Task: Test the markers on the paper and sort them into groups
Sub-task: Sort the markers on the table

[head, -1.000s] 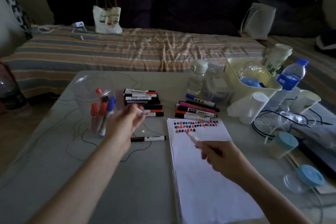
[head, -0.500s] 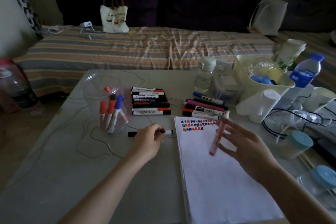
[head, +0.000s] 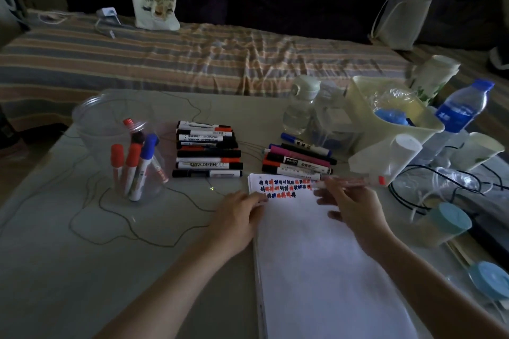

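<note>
A white paper pad (head: 316,256) lies in front of me, with rows of red and blue test marks (head: 281,188) along its top. My right hand (head: 354,208) holds a red-capped marker (head: 355,181) level over the pad's top edge, its tip toward the marks. My left hand (head: 238,215) rests flat on the pad's left edge and holds nothing. A clear cup (head: 135,170) holds red and blue markers. A stacked row of black and red markers (head: 206,150) lies mid-table. A second marker group (head: 298,162) sits just above the pad.
Water bottles (head: 298,107), a beige basket (head: 385,118), paper cups (head: 479,151), black cables (head: 440,173) and blue-lidded jars (head: 446,223) crowd the table's right side. A thin cord (head: 115,228) loops over the left. A striped sofa with a tote bag (head: 155,5) stands behind.
The loose black marker now lies against the bottom of the middle stack. My left hand moved right onto the pad's edge. My right hand swung its marker from upright to level.
</note>
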### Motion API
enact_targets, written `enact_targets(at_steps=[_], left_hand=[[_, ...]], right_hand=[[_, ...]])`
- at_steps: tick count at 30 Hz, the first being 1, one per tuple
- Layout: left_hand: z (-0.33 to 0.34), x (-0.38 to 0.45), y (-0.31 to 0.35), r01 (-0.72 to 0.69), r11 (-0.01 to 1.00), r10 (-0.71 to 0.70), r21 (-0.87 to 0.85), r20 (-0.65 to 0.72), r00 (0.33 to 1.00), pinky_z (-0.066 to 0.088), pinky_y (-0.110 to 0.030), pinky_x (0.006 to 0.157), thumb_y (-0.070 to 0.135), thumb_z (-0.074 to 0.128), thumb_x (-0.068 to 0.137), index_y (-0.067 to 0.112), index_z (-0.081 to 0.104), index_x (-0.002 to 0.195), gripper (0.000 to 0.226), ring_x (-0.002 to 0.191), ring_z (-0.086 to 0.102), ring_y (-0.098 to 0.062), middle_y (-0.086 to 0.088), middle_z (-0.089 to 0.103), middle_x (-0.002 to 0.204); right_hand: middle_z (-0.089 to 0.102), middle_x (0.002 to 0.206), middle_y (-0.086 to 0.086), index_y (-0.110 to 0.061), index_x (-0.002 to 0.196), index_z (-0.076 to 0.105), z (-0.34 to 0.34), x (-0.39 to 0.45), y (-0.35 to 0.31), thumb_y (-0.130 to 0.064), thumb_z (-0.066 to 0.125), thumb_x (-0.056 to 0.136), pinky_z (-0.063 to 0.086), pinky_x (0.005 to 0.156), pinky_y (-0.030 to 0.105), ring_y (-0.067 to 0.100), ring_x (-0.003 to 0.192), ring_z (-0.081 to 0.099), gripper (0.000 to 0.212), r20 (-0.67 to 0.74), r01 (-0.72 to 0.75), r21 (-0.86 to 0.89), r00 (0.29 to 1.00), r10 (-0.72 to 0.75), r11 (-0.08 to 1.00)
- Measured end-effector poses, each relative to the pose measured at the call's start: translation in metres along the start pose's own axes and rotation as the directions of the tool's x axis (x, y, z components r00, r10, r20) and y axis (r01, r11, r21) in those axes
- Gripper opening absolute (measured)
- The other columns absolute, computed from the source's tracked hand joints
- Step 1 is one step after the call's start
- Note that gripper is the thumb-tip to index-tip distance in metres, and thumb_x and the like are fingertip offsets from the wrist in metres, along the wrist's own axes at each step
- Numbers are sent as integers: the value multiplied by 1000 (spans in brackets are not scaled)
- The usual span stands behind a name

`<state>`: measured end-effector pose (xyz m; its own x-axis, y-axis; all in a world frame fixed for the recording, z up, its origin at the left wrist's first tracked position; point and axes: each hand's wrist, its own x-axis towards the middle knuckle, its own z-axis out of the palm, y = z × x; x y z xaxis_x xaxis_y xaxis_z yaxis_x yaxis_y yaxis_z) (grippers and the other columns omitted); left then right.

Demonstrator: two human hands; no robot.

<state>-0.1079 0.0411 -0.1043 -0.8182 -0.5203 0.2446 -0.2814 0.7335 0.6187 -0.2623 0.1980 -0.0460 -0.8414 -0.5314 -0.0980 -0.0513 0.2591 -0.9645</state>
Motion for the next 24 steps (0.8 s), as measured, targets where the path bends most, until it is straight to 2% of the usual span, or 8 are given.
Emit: enact_targets(at_steps=[4,6,9,15,20,24], left_hand=[[0,2,-8,-13,1000,15,-22,65,998,43,-28,84,35,61,91,21,61,124,35,105,54,-18,-2,59,111],[-1,1,-13,-6,999,10,-34,105,994,42,-26,85,43,70,83,23,60,122,46,105,51,-13,3,57,111],[-1,1,-14,-12,999,15,-31,103,995,40,-24,83,44,76,75,24,61,120,51,103,51,-12,5,56,107],[-3,2,-13,-6,999,10,-43,108,994,43,-28,86,45,77,73,25,62,117,51,103,52,-12,4,57,106],[-3,2,-12,11,999,-6,-38,126,992,41,-26,84,46,76,74,26,61,119,52,102,51,-12,4,55,106],[-4,3,-12,25,999,-19,-44,131,991,43,-27,88,46,77,74,27,60,118,51,105,51,-11,6,56,109]], right_hand=[[73,75,0,-21,82,68,13,26,6,-26,74,83,59,59,30,16,64,69,8,-28,76,-177,996,-83,981],[73,75,-2,-24,77,67,18,31,18,-30,75,83,58,57,28,12,61,67,11,-66,67,-213,994,-83,975],[72,70,-6,-25,73,70,21,30,36,-38,73,84,57,54,25,4,59,67,17,-118,84,-278,986,-121,957],[69,61,0,-18,72,72,21,32,42,-42,75,81,54,51,31,11,52,63,26,-123,67,-298,987,-107,952],[68,57,-4,-20,70,73,22,30,42,-40,74,83,44,47,17,1,47,59,25,-99,74,-316,989,-110,946],[68,58,-3,-20,70,71,24,29,42,-36,74,84,49,49,19,5,50,62,22,-94,105,-322,985,-143,941]])
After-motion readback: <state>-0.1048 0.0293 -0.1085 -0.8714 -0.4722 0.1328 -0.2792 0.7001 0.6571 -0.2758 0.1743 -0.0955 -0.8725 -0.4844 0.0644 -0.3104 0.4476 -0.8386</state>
